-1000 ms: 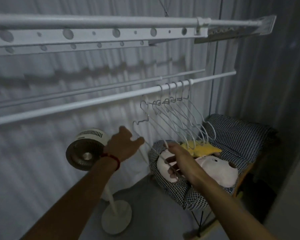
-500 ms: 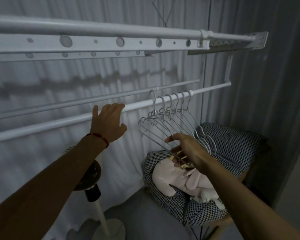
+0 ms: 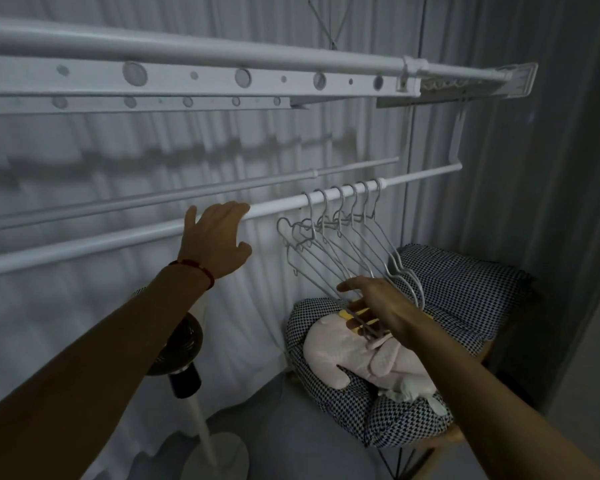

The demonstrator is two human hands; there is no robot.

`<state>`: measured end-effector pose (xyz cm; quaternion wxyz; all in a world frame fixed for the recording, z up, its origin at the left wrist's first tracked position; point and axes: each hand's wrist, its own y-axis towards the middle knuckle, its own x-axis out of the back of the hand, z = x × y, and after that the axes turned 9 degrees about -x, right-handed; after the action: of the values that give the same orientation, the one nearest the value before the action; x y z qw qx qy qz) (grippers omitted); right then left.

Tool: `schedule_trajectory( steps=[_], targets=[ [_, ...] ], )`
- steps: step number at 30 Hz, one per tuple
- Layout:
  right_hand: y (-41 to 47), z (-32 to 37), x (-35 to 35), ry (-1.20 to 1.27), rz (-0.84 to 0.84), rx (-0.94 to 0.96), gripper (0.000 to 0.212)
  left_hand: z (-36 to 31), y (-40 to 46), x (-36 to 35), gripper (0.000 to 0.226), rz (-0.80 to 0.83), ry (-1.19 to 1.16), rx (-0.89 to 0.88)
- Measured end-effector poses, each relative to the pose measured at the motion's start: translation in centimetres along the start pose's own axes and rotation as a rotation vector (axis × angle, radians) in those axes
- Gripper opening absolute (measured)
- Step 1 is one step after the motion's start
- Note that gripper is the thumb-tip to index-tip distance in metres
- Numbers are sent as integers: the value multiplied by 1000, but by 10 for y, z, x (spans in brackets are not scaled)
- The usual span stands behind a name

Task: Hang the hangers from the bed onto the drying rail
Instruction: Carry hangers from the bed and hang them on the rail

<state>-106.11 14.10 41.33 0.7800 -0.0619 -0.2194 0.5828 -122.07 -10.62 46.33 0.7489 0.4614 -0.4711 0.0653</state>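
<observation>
With six hangers (image 3: 343,237) hooked on the rail (image 3: 118,239) at 1 o'clock, the right hand (image 3: 374,299) pinches their lower bars, the left hand (image 3: 215,237) rests open-fingered on the rail; next, probably release and spacing.

White hangers (image 3: 340,244) on white rail (image 3: 118,239). Red band (image 3: 196,268) on left wrist. Black-and-white houndstooth cushion (image 3: 465,292), right. Pale pink plush (image 3: 347,355) near it, yellow item (image 3: 361,311) beside. Pale grey curtain (image 3: 153,150) far; white fan stand (image 3: 219,455), dark fan head (image 3: 179,344).
</observation>
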Motion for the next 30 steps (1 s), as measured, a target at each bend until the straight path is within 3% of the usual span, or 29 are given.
schedule_trajectory(
  steps=[7,12,16,19,24,30],
  targets=[
    [2,-6,-4,-23,-47,-3,39,-2,-2,1,69,-14,-6,1],
    [-2,-15,-7,-107,-118,46,39,-9,-5,6,63,-140,-69,-42],
    [-22,-28,-6,-271,-239,193,30,-45,-11,12,54,-264,-310,-108],
    [-48,-44,-4,-321,-335,219,35,-92,-21,8,46,-290,-518,-144],
    [-96,-93,15,-291,-385,70,23,-193,-35,-8,37,-214,-798,-264],
    [-181,-181,46,-345,-595,-130,27,-325,-107,-30,38,108,-1039,-437]
  ],
)
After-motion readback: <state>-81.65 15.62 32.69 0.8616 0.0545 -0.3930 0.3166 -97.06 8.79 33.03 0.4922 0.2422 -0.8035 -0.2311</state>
